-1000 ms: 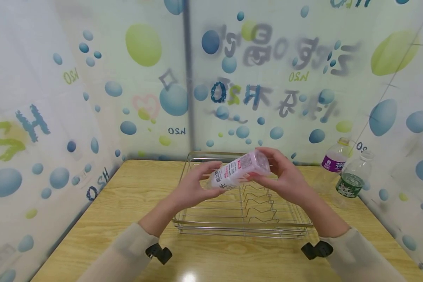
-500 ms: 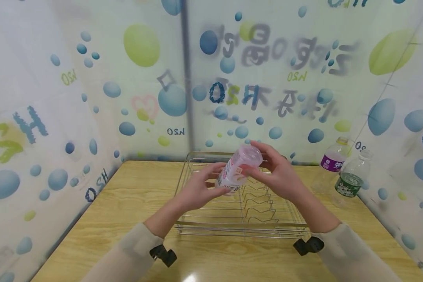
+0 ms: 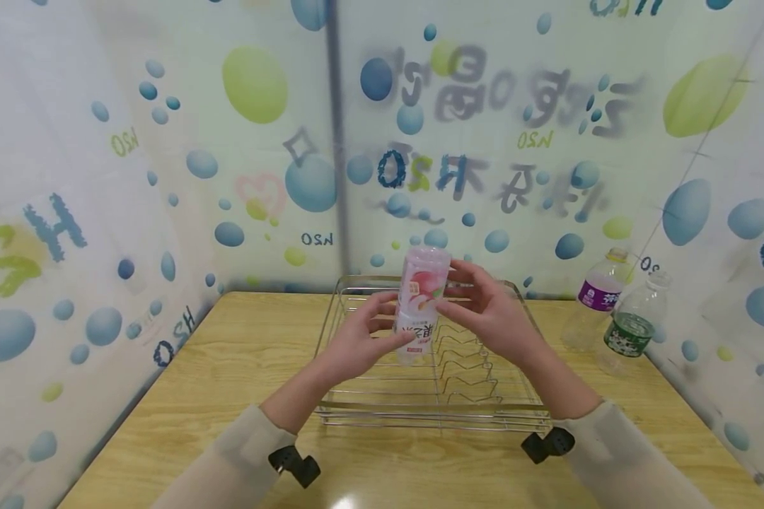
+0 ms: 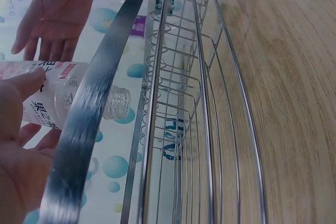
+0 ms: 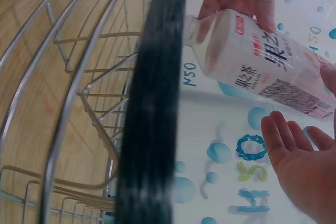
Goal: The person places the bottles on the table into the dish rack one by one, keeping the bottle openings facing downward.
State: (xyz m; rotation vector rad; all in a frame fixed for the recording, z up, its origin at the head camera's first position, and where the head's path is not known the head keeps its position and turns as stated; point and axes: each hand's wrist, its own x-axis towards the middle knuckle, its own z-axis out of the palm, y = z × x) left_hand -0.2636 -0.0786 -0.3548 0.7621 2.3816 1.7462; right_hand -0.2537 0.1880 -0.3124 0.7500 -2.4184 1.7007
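Note:
A clear plastic bottle with a pink peach label is held upside down over a wire dish rack. Its uncapped neck points down toward the rack in the left wrist view. My left hand grips the bottle near the neck end, thumb across the front and fingers behind. On the bottle's right side is my right hand, its thumb right at the label. In the right wrist view the right hand's fingers are loosely extended, apart from the bottle's surface.
Two more empty bottles stand at the right of the wooden table: one with a purple label, one with a green label. A patterned curtain encloses the back and sides. Wavy wire dividers line the rack's right half.
The bottle has turned from slanting, base up to the right, to nearly vertical with its base up; its peach picture now faces me. My right hand has shifted left alongside it.

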